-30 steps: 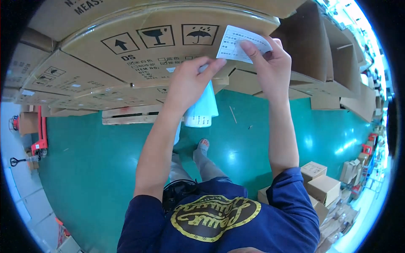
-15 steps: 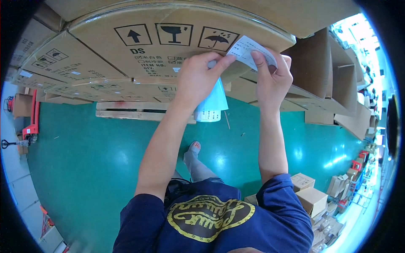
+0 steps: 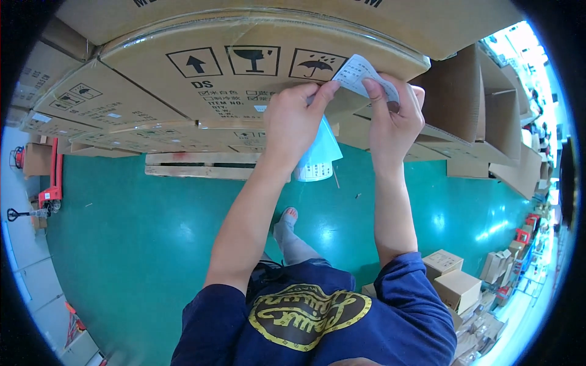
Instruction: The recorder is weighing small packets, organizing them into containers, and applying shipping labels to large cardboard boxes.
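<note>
A white printed label (image 3: 357, 72) is stretched between my two hands in front of a large brown carton (image 3: 152, 79). My left hand (image 3: 294, 119) pinches its left end between thumb and fingers. My right hand (image 3: 398, 116) has its right end pinched, the thumb lying over the printed side. Below my left hand hangs a light-blue backing strip (image 3: 323, 145), with white printed labels (image 3: 314, 172) showing at its lower end. How the strip sits in my left palm is hidden. Behind the label are the carton's lower edge and its printed umbrella mark.
More cartons (image 3: 67, 91) are stacked to the left, above a wooden pallet (image 3: 201, 165). Open cartons (image 3: 452, 97) stand at the right. A red pallet truck (image 3: 54, 177) is at the far left. Small boxes (image 3: 456, 287) lie beside my right elbow on the green floor (image 3: 134, 244).
My left hand has shifted slightly right and down, the hanging strip with it. The label bends more sharply at its middle. Both hands keep their pinch, and the view has moved slightly.
</note>
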The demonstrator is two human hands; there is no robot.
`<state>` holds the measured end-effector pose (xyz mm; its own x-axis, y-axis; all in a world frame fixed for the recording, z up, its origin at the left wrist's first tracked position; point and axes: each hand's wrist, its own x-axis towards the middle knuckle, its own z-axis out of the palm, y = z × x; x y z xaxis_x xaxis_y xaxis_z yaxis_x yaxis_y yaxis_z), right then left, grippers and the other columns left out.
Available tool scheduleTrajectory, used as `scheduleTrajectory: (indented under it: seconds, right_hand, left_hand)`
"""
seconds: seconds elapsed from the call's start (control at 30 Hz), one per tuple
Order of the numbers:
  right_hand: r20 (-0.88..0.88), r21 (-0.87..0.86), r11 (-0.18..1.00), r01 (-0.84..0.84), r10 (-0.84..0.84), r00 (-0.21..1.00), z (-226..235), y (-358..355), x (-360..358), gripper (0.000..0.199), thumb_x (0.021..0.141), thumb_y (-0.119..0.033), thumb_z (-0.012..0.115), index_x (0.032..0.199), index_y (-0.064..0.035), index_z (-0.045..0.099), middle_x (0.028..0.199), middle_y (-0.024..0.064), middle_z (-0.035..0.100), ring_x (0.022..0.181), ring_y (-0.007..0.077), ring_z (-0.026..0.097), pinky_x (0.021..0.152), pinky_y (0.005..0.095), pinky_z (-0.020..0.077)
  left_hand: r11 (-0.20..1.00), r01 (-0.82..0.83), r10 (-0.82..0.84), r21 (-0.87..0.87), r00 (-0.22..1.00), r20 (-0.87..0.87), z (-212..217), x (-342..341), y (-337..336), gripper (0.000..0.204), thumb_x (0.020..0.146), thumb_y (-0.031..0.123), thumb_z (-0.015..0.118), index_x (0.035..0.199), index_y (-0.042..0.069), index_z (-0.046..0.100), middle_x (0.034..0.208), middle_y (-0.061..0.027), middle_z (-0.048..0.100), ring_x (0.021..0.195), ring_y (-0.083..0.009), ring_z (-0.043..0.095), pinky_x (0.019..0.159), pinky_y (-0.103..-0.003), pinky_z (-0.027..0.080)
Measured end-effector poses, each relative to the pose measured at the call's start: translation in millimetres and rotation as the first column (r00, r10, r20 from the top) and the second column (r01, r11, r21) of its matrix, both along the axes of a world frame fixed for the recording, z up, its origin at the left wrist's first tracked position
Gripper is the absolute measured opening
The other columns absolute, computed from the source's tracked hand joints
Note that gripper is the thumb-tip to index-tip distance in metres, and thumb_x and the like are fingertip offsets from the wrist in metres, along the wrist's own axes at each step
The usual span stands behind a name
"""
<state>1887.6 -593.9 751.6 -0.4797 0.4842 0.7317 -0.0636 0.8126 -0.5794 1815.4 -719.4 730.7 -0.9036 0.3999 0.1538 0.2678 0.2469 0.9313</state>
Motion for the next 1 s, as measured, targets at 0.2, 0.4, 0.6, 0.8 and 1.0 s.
scheduleTrajectory:
  seconds: [0.2, 0.4, 0.6, 0.8, 1.0]
  right_hand:
    - [-0.02, 0.084, 0.996, -0.008, 0.01, 1.0, -2.7, 4.3, -0.1, 0.013, 0.076, -0.012, 0.08, 0.086, -0.0079, 0.072, 0.08, 0.0011, 0.067, 0.079, 0.0193, 0.049, 0.069, 0.0299, 0.0427]
    - [-0.041, 0.107, 0.985, -0.137, 0.142, 0.989, -10.2, 12.0, 4.5, 0.013, 0.076, -0.011, 0.079, 0.087, -0.0078, 0.071, 0.082, 0.0015, 0.068, 0.081, 0.0206, 0.05, 0.071, 0.0305, 0.043]
    - [0.043, 0.111, 0.989, -0.098, 0.094, 0.995, 4.8, 8.9, 3.8, 0.014, 0.077, -0.012, 0.079, 0.088, -0.0071, 0.071, 0.082, 0.0018, 0.068, 0.08, 0.0199, 0.051, 0.072, 0.0306, 0.0433]
    - [0.052, 0.085, 0.996, -0.021, 0.016, 0.999, 9.8, 1.1, 2.7, 0.015, 0.079, -0.016, 0.079, 0.089, -0.007, 0.072, 0.083, 0.0018, 0.069, 0.078, 0.0191, 0.051, 0.07, 0.0305, 0.0439]
    - [-0.005, 0.089, 0.996, -0.003, 0.003, 1.0, 5.5, 2.1, -1.4, 0.016, 0.079, -0.017, 0.08, 0.089, -0.0066, 0.072, 0.081, 0.0026, 0.069, 0.077, 0.019, 0.052, 0.068, 0.03, 0.0445]
  left_hand:
    - [0.999, 0.023, -0.023, -0.027, 1.0, -0.005, 2.8, 0.1, -1.6, 0.037, 0.091, 0.04, 0.066, 0.09, 0.004, 0.075, 0.062, -0.0099, 0.064, 0.054, -0.0172, 0.057, 0.052, -0.031, 0.044]
    - [0.993, 0.108, -0.11, 0.04, 0.992, 0.067, 5.2, 2.9, -3.5, 0.037, 0.09, 0.042, 0.066, 0.089, 0.006, 0.074, 0.068, -0.0125, 0.068, 0.06, -0.0297, 0.067, 0.055, -0.036, 0.049]
    - [0.997, 0.077, -0.078, 0.015, 0.994, 0.074, 2.0, -1.0, -3.3, 0.038, 0.09, 0.043, 0.066, 0.087, 0.005, 0.073, 0.063, -0.0128, 0.066, 0.057, -0.0303, 0.065, 0.053, -0.036, 0.048]
    - [0.998, 0.038, -0.04, 0.054, 0.999, 0.036, 1.0, 1.8, -0.2, 0.033, 0.09, 0.034, 0.069, 0.091, 0.002, 0.074, 0.057, -0.0058, 0.058, 0.051, -0.0097, 0.05, 0.048, -0.027, 0.039]
    - [0.995, -0.01, 0.012, 0.098, 1.0, -0.023, 12.6, 3.9, 3.9, 0.034, 0.09, 0.035, 0.07, 0.089, 0.001, 0.074, 0.06, -0.007, 0.061, 0.051, -0.0097, 0.051, 0.049, -0.027, 0.039]
